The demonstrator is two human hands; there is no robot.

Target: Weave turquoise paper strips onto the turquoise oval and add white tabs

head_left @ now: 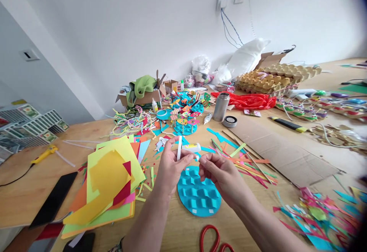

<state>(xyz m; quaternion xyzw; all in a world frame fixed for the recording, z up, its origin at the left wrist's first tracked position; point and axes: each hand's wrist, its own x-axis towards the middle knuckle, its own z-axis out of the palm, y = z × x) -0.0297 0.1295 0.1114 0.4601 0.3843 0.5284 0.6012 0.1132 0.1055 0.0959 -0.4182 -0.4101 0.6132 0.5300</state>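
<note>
My left hand is closed around a thin white roll of tape, seen edge-on. A small white piece of tape shows between my two hands, and the fingertips of my right hand pinch it. Just below them on the table lies a round blue paper disc with rows of folded blue bumps. Small white squares sit near its rim, at the top and at the bottom. Red-handled scissors lie at the near edge, their blades out of view. A white glue bottle lies behind my hands.
Stacked coloured paper and a black phone-like slab lie left, beside a yellow glue gun. Paper strips and cardboard spread right. Behind stand a metal bottle, decorated paper pieces and egg trays.
</note>
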